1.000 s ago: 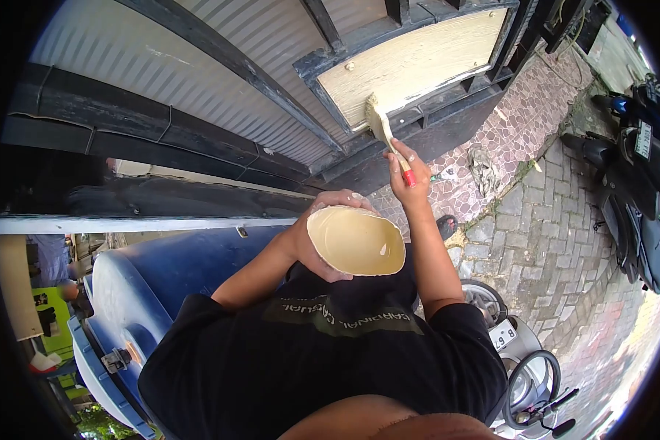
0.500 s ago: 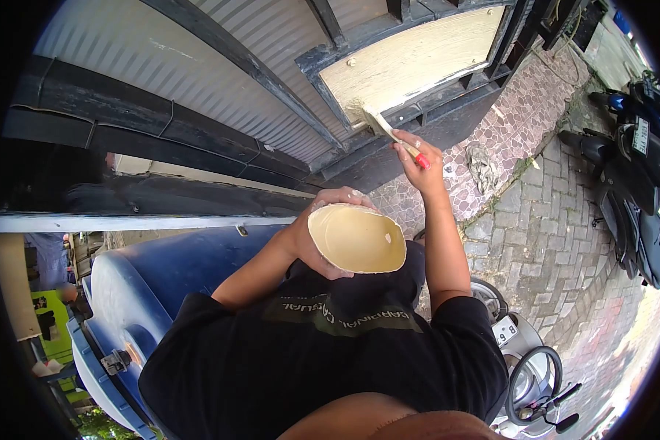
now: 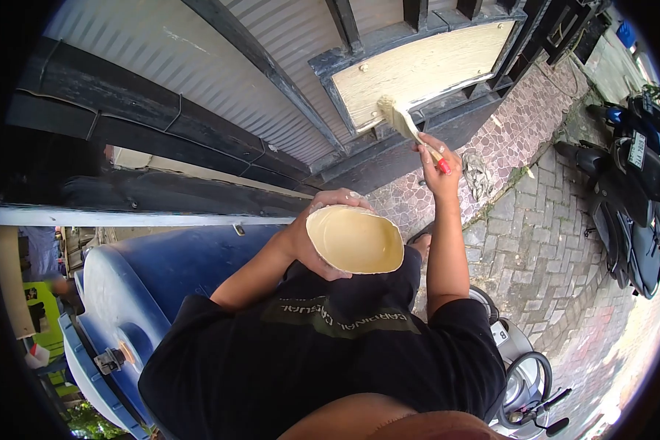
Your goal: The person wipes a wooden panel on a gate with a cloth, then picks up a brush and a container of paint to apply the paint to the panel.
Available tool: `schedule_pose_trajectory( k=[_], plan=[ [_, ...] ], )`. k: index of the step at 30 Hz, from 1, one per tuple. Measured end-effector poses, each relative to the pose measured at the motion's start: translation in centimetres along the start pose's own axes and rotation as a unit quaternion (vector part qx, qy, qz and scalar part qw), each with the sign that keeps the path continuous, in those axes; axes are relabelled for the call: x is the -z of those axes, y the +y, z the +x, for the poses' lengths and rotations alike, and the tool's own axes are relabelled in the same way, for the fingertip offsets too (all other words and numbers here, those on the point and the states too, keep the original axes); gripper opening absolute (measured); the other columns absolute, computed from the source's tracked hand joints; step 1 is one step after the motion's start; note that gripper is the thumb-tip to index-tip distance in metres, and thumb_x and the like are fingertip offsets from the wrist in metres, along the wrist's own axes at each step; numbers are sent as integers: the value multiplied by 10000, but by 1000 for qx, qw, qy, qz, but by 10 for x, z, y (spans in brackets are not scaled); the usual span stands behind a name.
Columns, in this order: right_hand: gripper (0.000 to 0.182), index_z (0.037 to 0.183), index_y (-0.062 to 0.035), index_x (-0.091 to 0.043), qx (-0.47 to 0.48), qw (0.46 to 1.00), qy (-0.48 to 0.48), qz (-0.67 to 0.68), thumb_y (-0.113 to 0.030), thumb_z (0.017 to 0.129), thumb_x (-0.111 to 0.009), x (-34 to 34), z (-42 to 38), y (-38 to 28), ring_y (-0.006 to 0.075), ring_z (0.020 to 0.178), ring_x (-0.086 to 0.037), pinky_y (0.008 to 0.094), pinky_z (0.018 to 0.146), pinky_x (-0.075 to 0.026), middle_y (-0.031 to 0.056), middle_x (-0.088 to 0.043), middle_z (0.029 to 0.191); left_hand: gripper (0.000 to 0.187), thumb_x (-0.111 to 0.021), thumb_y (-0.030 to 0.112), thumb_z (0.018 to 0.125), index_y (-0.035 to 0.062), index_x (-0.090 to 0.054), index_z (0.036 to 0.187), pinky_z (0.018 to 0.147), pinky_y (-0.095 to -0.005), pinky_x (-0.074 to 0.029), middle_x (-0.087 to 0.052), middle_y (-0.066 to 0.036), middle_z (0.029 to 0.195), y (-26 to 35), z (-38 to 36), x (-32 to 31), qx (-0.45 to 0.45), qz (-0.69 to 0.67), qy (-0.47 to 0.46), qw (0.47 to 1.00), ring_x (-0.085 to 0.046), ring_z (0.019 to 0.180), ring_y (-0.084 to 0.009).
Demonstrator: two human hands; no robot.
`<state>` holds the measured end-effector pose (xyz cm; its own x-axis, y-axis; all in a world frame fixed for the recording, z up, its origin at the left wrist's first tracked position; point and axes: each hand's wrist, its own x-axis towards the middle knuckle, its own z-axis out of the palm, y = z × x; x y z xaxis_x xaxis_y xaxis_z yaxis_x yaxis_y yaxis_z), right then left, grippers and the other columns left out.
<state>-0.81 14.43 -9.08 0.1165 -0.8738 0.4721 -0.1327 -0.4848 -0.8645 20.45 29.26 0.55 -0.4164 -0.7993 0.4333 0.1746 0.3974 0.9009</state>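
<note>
In my left hand (image 3: pixel 314 246) I hold a cut-open container of cream paint (image 3: pixel 356 242), tilted so that its inside shows. Its rim is uneven and coated with paint. My right hand (image 3: pixel 440 165) grips a paintbrush (image 3: pixel 418 137) by its red-tipped handle. Cream paint covers the bristles, which touch the lower left part of a cream panel (image 3: pixel 433 66). A dark frame surrounds this panel, and a few bolt heads stand out on it. Paint specks mark the fingers of both hands.
Dark gate bars (image 3: pixel 264 66) run over corrugated sheeting at the upper left. A large blue tank (image 3: pixel 176 268) lies by my left arm. Motorcycles (image 3: pixel 631 183) stand on the paving to the right, another vehicle (image 3: pixel 521 367) at lower right. A crumpled cloth (image 3: pixel 478 177) lies on the tiles.
My right hand and the paintbrush have moved a little to the right and down in view, and the bristles now sit farther right along the panel's lower edge. The left hand stays nearly still.
</note>
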Motion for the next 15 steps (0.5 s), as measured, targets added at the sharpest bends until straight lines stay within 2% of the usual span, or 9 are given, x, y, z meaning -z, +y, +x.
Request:
schedule_pose_trajectory(
  k=[2, 4, 7, 9, 12, 13, 15],
  plan=[
    [223, 1094, -4, -634, 7, 994, 101, 36, -29, 873, -614, 5, -3, 18, 170, 775, -702, 261, 695, -536, 115, -711, 802, 1010, -887, 119, 498, 101, -302, 1321, 938, -431, -438, -464, -132, 1235, -1, -3, 1, 1, -7, 10, 1000, -520, 1148, -281],
    [225, 1102, 3, -620, -4, 993, 110, -43, -26, 880, -604, 7, 1, 10, 178, 775, -701, 269, 693, -536, 130, -707, 840, 1009, -886, 120, 500, 92, -301, 1322, 943, -427, -436, -455, -139, 1247, -2, -7, 3, 3, -5, 10, 1000, -513, 1156, -281],
    [214, 1079, 15, -618, 14, 996, 71, -53, -22, 869, -616, -17, -8, 7, 208, 782, -701, 288, 687, -537, 166, -688, 927, 1004, -886, 124, 505, 83, -301, 1320, 944, -423, -434, -459, -142, 1243, -1, -6, 5, 9, 0, 2, 1000, -508, 1160, -277],
    [210, 1068, 23, -620, -11, 999, 49, 17, -3, 860, -610, -38, -24, 11, 223, 804, -700, 295, 697, -539, 174, -681, 953, 1000, -884, 124, 507, 87, -303, 1320, 942, -423, -434, -465, -142, 1238, 1, -3, 6, 6, 3, 0, 1000, -509, 1158, -276],
    [208, 1057, 18, -629, 11, 998, 21, 49, -2, 850, -620, -51, -41, -5, 233, 818, -699, 297, 717, -542, 173, -681, 964, 995, -882, 122, 509, 99, -305, 1320, 938, -426, -433, -476, -143, 1228, 1, 4, 2, -1, -4, -3, 1000, -511, 1153, -276],
    [208, 1057, 18, -629, 11, 998, 24, 48, -2, 850, -620, -49, -42, -5, 233, 818, -699, 297, 717, -542, 173, -681, 964, 994, -881, 120, 509, 106, -306, 1320, 936, -428, -433, -483, -143, 1224, 1, 6, 1, -4, -14, -2, 1000, -512, 1150, -276],
    [213, 1084, 18, -625, 61, 997, -3, 56, -33, 877, -610, -48, -43, -5, 180, 783, -701, 271, 669, -542, 140, -697, 868, 997, -881, 116, 507, 112, -305, 1320, 934, -429, -433, -484, -142, 1223, 2, 11, 1, -7, -16, -13, 1000, -514, 1147, -278]
  ],
)
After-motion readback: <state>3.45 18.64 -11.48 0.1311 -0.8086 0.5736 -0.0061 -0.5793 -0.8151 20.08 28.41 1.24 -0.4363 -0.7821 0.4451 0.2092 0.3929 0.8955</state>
